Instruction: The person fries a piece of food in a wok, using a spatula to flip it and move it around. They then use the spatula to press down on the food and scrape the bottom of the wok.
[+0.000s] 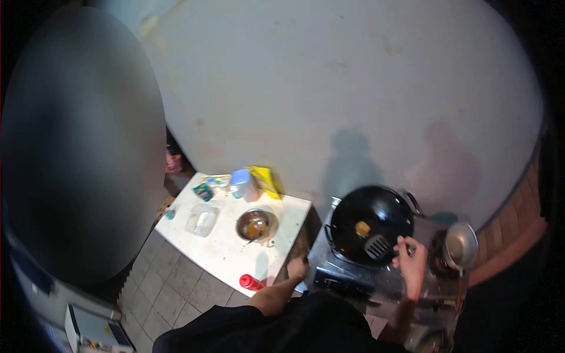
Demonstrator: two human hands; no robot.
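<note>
My right hand point(410, 259) is closed around the handle of a slotted spatula point(376, 247). The spatula's head rests inside a black wok point(388, 206) on the stove. A small golden-brown piece of food point(362, 229) lies in the wok, just beyond the spatula's head and apart from it. My left hand point(298, 269) is low, between the white table and the stove, with its fingers curled; a small dark shape shows at the fingertips, but I cannot make out what it is.
On the white table point(194, 241) stand a metal bowl point(242, 223) with food, a clear plastic container point(203, 220), a blue-lidded tub point(242, 183), a yellow packet point(266, 179) and a red bottle point(251, 282). A metal saucepan point(461, 246) sits on the stove's point(347, 276) right side.
</note>
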